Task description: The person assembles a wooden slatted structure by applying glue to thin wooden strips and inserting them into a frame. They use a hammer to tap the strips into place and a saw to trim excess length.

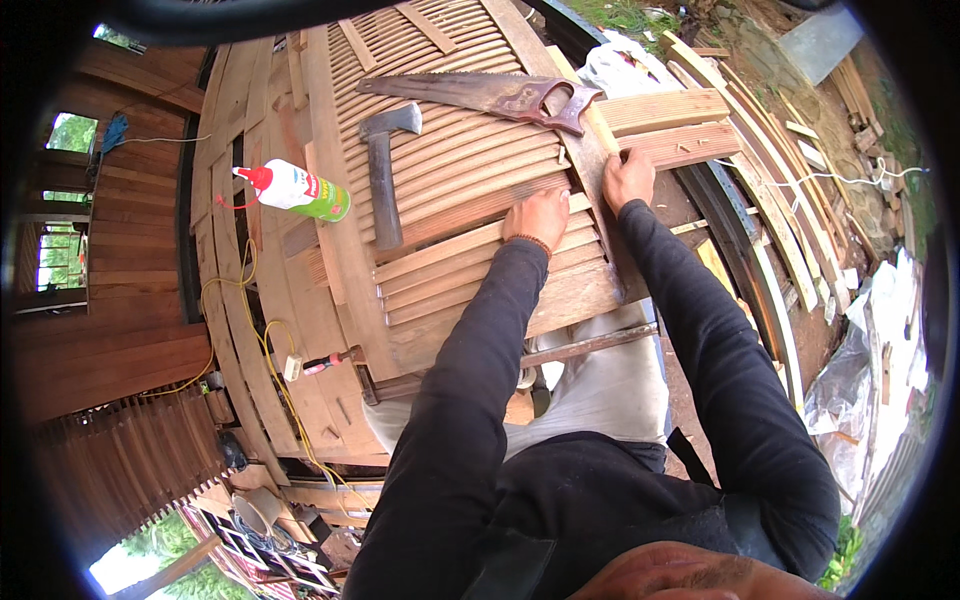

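A louvered wooden panel (345, 210) with many thin slats lies in front of me. My left hand (538, 214) is closed, its fingers curled over a slat (440, 251) near the panel's right side. The right-hand side rail (620, 250) of the frame is gripped by my right hand (629, 178), fingers bent around its edge. Between the slats above my left hand is a darker gap. Across the panel's far part rests a handsaw (465, 95), its handle toward the right. A hatchet (382, 180) lies left of centre, and a green-and-white glue bottle (305, 190) with a red cap is beside it.
A bar clamp with a red handle (325, 362) holds the near left corner. A yellow cord (262, 345) winds over the planks at left. Two short beams (670, 110) jut out at right. Beyond lie stacked boards (790, 235) and plastic sheeting (865, 350).
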`<state>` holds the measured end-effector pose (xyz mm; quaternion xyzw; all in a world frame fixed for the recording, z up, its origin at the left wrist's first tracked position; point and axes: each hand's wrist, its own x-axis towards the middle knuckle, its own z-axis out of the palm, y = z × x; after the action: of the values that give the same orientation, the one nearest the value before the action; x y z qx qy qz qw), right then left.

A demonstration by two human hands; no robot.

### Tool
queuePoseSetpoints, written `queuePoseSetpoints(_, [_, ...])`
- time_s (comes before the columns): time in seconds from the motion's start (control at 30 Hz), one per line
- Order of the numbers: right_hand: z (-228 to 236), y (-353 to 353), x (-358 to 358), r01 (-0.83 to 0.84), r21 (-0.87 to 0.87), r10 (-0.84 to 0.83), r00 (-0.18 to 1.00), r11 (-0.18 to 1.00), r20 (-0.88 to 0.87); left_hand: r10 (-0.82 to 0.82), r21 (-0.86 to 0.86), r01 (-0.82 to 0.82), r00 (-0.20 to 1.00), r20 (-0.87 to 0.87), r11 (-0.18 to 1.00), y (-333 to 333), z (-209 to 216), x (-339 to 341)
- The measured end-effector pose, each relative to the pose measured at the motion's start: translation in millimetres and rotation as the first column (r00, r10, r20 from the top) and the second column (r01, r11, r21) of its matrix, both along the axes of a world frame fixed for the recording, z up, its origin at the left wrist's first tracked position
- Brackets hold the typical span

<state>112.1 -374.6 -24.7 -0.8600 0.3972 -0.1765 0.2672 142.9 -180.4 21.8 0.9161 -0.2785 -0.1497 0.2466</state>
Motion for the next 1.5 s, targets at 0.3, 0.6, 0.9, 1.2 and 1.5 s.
queuePoseSetpoints(0.3, [0.8, 1.1, 1.9, -0.004, -0.027, 0.004, 1.000, 1.000, 0.019, 0.020, -0.017, -0.020, 1.000, 0.020, 1.000, 0.7, -8.6, 2.0])
queuePoseSetpoints(0.6, [-5.0, 2.1, 8.8, -0.009, -0.044, 0.010, 1.000, 0.999, 0.016, -0.023, -0.103, 0.033, 0.994, 0.104, 0.994, 10.3, -17.9, 5.3])
queuePoseSetpoints(0.9, [-19.2, -15.9, 2.9, -0.003, -0.088, 0.006, 1.000, 0.996, 0.031, 0.687, -0.645, -0.431, 0.697, 0.206, 0.631, 179.9, 17.5, 24.0])
queuePoseSetpoints(1.2, [-22.5, -11.0, 11.8, -0.045, -0.092, 0.050, 0.997, 0.995, 0.053, 0.606, -0.787, -0.377, 0.796, -0.005, 0.489, 288.3, 65.9, 157.7])
queuePoseSetpoints(1.5, [-21.6, -26.2, 4.3, 0.019, -0.003, -0.018, 0.998, 1.000, 0.063, 0.501, -0.928, -0.266, 0.859, -0.104, 0.262, 232.0, 114.3, 59.8])
